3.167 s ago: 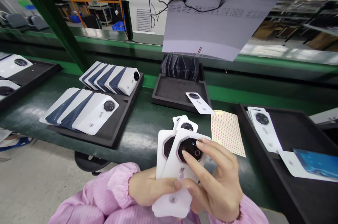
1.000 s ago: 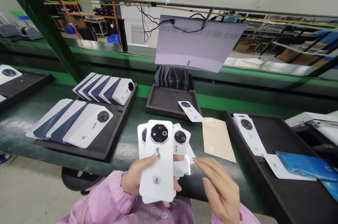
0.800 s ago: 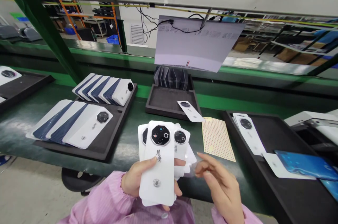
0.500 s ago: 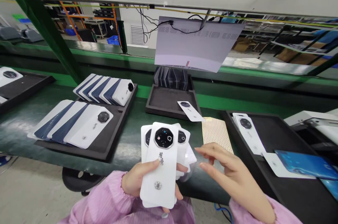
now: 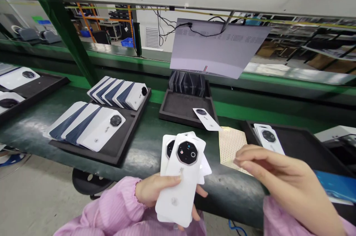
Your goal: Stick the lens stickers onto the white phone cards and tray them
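My left hand (image 5: 151,191) is closed around a fanned stack of white phone back covers (image 5: 180,184), and the octagonal black camera module of the top one faces me. My right hand (image 5: 278,176) reaches out to the right of the stack. Its thumb and fingertips are pressed together at the near edge of a yellow dotted sticker sheet (image 5: 232,141) lying on the green bench. I cannot make out what, if anything, sits between the fingertips. Both sleeves are pink.
A black foam tray (image 5: 122,147) at the left carries two rows of overlapped white covers. A smaller tray (image 5: 180,106) behind holds dark upright parts, with one cover (image 5: 207,119) on its corner. The right tray (image 5: 306,143) holds covers (image 5: 269,139) and a blue film (image 5: 336,186). A white panel (image 5: 217,49) hangs overhead.
My right hand left the top cover's camera module and moved right and forward to the sticker sheet, its fingers closing together. My left hand lowered and tilted the stack slightly.
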A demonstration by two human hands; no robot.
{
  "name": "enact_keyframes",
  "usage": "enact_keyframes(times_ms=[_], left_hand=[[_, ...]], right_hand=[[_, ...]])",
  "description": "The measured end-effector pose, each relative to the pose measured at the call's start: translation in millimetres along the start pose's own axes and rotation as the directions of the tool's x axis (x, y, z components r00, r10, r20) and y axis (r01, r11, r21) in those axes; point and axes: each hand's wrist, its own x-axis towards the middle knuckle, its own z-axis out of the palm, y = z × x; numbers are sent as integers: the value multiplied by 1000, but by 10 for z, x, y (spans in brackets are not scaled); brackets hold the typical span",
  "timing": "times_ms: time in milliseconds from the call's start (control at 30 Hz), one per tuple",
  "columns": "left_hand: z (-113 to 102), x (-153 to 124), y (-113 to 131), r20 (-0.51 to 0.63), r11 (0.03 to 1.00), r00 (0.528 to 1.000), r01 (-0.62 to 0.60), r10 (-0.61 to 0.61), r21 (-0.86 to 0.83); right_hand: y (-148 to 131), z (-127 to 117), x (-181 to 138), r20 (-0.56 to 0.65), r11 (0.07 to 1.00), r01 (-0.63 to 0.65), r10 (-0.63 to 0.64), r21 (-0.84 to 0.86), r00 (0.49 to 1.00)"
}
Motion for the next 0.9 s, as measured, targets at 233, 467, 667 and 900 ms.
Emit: enact_keyframes(times_ms=[233, 467, 667, 900], left_hand=[[27, 31, -5, -24, 994, 998, 58, -56, 92], [46, 22, -8, -67, 989, 995, 87, -80, 116], [38, 30, -31, -79, 989, 994, 88, -79, 122], [30, 27, -32, -87, 991, 993, 87, -78, 103]], right_hand=[[31, 283, 308, 361, 929, -342, 274, 140, 891], [93, 341, 360, 430, 914, -380, 289, 143, 855], [105, 374, 375, 414, 933, -349, 286, 82, 864], [99, 415, 354, 363, 959, -285, 263, 8, 894]])
